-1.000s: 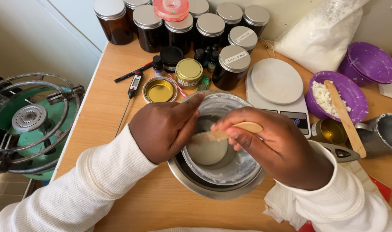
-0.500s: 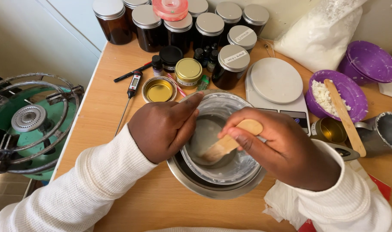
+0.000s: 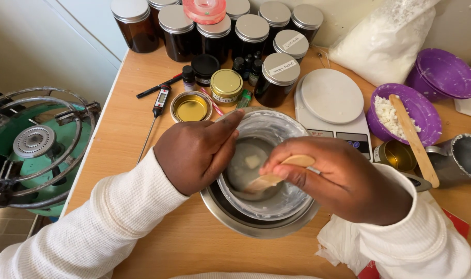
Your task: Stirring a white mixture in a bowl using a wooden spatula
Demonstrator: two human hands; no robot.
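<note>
Right hand [image 3: 344, 181] is pinched shut on a wooden stick [image 3: 277, 174] down in the glass bowl [image 3: 269, 204], which sits inside a steel bowl [image 3: 235, 219]. Left hand [image 3: 197, 152] clamps the rim. Behind: gold tin [image 3: 192, 107], thermometer [image 3: 160, 102], white scale [image 3: 332, 98], purple bowl [image 3: 424, 111], amber jars [image 3: 252, 33].

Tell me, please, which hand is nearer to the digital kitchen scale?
The right. The right hand, holding the wooden stick over the inner bowl, sits just below the digital kitchen scale. The left hand grips the bowl's far rim, across the bowl from the scale.
</note>
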